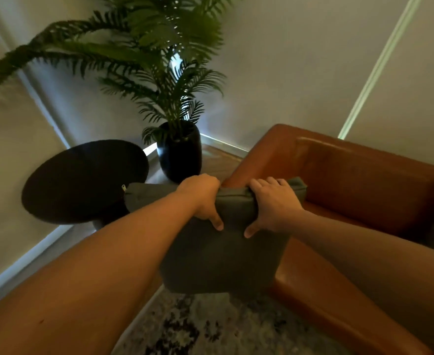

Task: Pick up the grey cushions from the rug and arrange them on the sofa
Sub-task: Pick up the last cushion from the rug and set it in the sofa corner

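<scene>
Now both hands, left hand (202, 198) and right hand (272, 206), clench grey cushion (226, 257); small tag (124, 187) perhaps, unreadable.

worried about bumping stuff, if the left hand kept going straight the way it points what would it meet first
Probably the black plant pot, which stands just beyond the left hand as it grips the grey cushion. Depth is unclear, so the sofa armrest corner might come first.

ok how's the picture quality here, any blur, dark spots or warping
Head view: dim, warm light overall; the round side table and plant pot are nearly black, detail lost. Palm fronds are motion-blurred. Wide-angle warping tilts the walls and stretches the forearms. The grey cushion, left hand and right hand stay fairly sharp.
</scene>
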The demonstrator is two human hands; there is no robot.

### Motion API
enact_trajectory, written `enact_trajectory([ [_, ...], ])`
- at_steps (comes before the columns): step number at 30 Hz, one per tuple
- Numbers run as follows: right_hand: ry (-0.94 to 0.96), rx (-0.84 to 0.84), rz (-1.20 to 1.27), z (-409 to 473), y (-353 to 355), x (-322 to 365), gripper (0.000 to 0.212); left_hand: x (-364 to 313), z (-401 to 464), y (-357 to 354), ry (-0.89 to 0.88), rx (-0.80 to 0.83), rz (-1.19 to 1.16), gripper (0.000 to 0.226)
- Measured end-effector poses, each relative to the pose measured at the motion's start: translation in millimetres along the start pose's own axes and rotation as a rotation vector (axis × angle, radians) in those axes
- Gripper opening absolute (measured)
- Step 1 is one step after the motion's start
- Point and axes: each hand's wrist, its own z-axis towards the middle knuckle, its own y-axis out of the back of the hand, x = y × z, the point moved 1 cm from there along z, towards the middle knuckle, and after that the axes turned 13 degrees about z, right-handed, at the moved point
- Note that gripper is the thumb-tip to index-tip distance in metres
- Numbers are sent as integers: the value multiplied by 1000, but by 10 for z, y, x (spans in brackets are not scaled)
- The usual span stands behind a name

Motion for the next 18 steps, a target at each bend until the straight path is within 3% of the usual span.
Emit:
enact_trajectory([
  [8,-224,-66,26,-799,491,-1295,106,-1351,898,619,-257,-36,77,71],
  [18,-382,-87,66,-1263,712,-2958,106,-2866,2045,1012,-418,-19,118,66],
])
